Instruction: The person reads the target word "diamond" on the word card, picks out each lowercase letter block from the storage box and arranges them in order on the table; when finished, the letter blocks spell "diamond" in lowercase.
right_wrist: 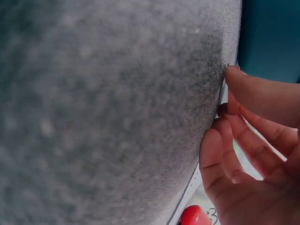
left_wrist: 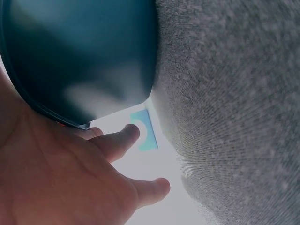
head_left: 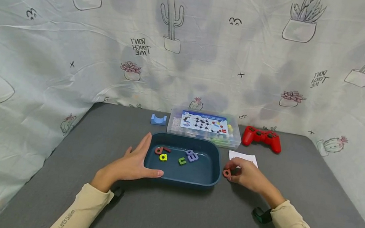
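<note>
A dark blue tray [head_left: 180,180] lies in front of me with several small plastic letters inside: a yellow one [head_left: 163,157], a green one [head_left: 182,161], purple ones [head_left: 192,156] and red-brown ones [head_left: 159,150]. Spread around the tray's left side is my left hand [head_left: 132,165], thumb at the front rim and straight fingers along the left wall. Just right of the tray, my right hand [head_left: 247,174] pinches a red-brown plastic letter [head_left: 226,173] with a round hole between thumb and fingertips. In the right wrist view the fingers largely hide that letter.
Behind the tray stands a clear plastic box [head_left: 203,137] with a printed label. A red game controller [head_left: 262,138] lies at the back right, and a light blue curved block [head_left: 158,119] at the back left. White paper [head_left: 244,157] lies behind the right hand.
</note>
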{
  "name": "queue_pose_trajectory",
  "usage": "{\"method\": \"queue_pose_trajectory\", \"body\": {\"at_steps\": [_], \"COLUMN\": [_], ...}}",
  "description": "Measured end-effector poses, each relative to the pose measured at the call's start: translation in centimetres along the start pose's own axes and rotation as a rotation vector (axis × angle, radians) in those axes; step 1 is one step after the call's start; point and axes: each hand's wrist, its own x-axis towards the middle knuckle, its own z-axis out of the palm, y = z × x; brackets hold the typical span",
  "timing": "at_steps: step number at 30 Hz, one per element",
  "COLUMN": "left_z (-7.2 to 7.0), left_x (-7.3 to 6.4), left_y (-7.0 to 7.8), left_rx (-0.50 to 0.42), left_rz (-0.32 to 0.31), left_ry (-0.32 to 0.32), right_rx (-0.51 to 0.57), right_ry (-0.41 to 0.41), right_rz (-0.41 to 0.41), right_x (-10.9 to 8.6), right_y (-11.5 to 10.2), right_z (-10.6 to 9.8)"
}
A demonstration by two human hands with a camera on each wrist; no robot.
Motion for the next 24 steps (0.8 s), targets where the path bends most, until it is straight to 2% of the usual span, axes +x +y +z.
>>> {"method": "queue_pose_trajectory", "body": {"at_steps": [5,15,24], "left_z": [-0.04,0.1,0.06], "left_x": [0.01,0.19,-0.03], "left_y": [0.07,0.03,-0.05], "left_rx": [0.001,0.008,0.006], "left_rz": [0.004,-0.004,-0.013], "left_ry": [-0.002,0.004,0.009], "right_rx": [-0.031,-0.033,-0.012], "right_ry": [0.011,0.027,0.025], "right_rz": [-0.019,0.023,0.025], "right_x": [-0.02,-0.05,0.14], "right_y": [-0.04,0.27,0.61], "right_z": [-0.03,-0.16,-0.13]}}
